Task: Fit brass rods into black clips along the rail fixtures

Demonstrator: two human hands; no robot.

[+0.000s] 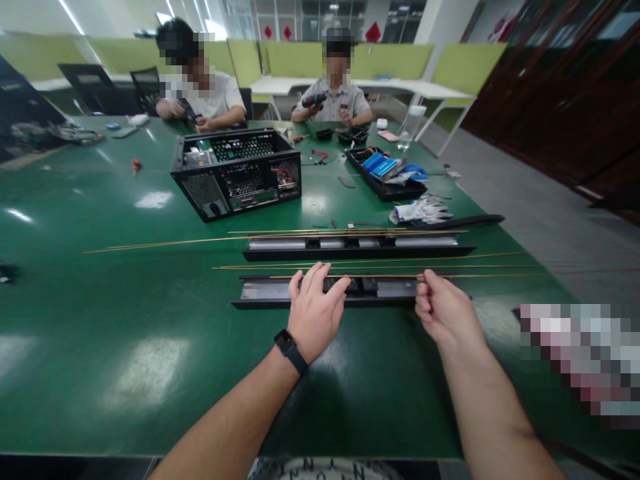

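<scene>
A black-edged metal channel [395, 289] lies crosswise on the green table in front of me, with dark blocks [369, 287] inside its middle. My left hand [316, 310], fingers spread, rests over the channel's left half. Pinched in my right hand [443, 303], over the channel's right part, is a thin brass-coloured rod [485, 275] that runs along the far edge and out to the right. Beyond lies a second, similar channel [280, 253] with several dark clips and more thin rods [165, 245] along it. Loose rods [260, 268] lie between the two channels.
An open black computer case [235, 177] stands beyond, to the left. Farther right are a black tray [385, 190] with blue items, white gloves [420, 211] and a clear bottle [413, 125]. Two people sit across the table; one holds a power drill [314, 100].
</scene>
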